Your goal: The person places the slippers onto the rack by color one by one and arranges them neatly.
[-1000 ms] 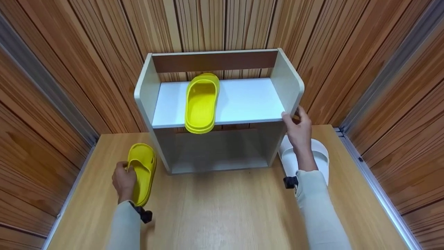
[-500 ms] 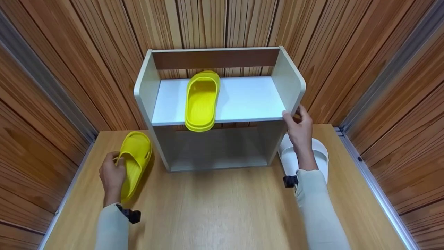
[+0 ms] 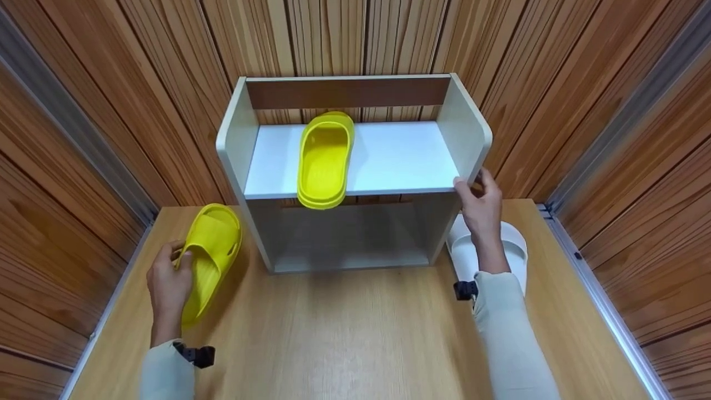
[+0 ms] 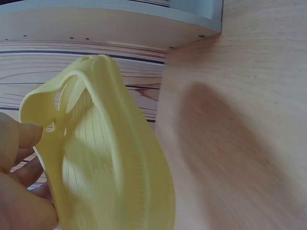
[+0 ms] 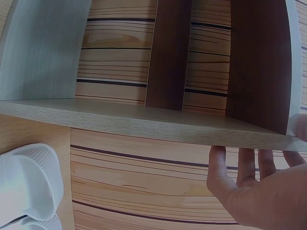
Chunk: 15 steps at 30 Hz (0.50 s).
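My left hand [image 3: 170, 283] pinches a yellow clog [image 3: 215, 236] by its outer side edge, to the left of the shelf. The clog is raised and tilted; in the left wrist view the clog [image 4: 136, 163] stands apart from its shadow on the tabletop. My right hand [image 3: 482, 214] grips the right side panel of the small white two-tier shelf [image 3: 397, 158], thumb at the front edge and fingers behind the panel. A second yellow clog [image 3: 324, 166] lies on the upper board, left of centre, its heel jutting over the front edge.
White slippers [image 3: 514, 253] stand on the tabletop [image 3: 344, 333] right of the shelf, partly hidden under my right forearm. The lower tier [image 3: 344, 239] of the shelf holds nothing visible. Wood-patterned walls [image 3: 328, 39] enclose the back and both sides.
My left hand has lifted the yellow clog off the tabletop and carried it a little left, tilting it. My right hand stays on the shelf's side panel.
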Tool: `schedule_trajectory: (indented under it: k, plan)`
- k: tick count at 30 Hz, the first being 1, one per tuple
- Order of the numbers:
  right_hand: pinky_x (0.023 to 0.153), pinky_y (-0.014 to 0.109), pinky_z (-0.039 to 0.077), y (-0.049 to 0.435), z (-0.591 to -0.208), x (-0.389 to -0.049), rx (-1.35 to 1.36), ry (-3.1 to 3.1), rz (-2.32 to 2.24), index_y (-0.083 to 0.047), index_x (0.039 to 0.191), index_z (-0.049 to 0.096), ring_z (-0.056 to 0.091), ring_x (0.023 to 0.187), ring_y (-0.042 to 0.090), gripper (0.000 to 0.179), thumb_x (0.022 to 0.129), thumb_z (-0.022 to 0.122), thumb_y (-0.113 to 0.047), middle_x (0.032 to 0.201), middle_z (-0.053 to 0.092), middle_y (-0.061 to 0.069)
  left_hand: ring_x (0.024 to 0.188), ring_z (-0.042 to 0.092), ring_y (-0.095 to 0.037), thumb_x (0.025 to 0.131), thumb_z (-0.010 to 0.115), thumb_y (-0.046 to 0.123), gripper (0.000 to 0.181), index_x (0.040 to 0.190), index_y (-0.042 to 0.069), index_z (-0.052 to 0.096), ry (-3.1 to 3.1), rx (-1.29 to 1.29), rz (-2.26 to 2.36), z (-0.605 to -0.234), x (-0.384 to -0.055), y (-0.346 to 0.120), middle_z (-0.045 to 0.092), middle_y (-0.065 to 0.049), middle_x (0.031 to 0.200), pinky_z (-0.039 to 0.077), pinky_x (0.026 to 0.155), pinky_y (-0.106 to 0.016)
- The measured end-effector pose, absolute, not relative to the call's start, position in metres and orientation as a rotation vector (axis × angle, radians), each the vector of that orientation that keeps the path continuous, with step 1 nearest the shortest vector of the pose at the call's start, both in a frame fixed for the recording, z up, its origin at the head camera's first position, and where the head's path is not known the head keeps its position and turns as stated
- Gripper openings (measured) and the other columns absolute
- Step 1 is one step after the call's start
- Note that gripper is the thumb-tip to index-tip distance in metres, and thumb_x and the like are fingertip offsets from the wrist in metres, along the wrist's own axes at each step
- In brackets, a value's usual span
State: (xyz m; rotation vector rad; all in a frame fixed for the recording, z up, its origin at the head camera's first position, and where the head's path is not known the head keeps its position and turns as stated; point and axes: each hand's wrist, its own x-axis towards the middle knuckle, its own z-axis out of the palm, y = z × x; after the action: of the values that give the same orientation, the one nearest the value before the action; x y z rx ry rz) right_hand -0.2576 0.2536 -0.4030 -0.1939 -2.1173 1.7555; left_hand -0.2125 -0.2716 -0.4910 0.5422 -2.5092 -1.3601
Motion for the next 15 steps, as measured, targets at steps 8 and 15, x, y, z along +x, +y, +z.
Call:
schedule_trajectory:
  k: [8, 15]
  plan:
    - [0.107, 0.050, 0.043, 0.253, -0.402, -0.258, -0.189, -2.126, 1.749, -0.016, 0.155, 0.040, 0.048, 0.127, 0.029, 0.062, 0.100, 0.062, -0.032, 0.149, 0.047, 0.010, 0.132, 0.046, -0.045, 0.107, 0.048, 0.009, 0.039, 0.145, 0.000, 0.048, -2.563, 0.395, -1.299, -0.472, -0.188, -0.274, 0.050, -0.026, 0.144, 0.037, 0.109, -0.060]
    - [0.106, 0.051, 0.045, 0.253, -0.404, -0.258, -0.162, -2.095, 1.739, -0.011, 0.152, 0.044, 0.051, 0.125, 0.031, 0.058, 0.099, 0.062, -0.027, 0.144, 0.050, 0.013, 0.126, 0.052, -0.043, 0.104, 0.052, 0.004, 0.031, 0.133, -0.008, 0.055, -2.500, 0.126, -1.223, -0.453, -0.166, -0.279, 0.058, -0.027, 0.132, 0.043, 0.102, -0.061]
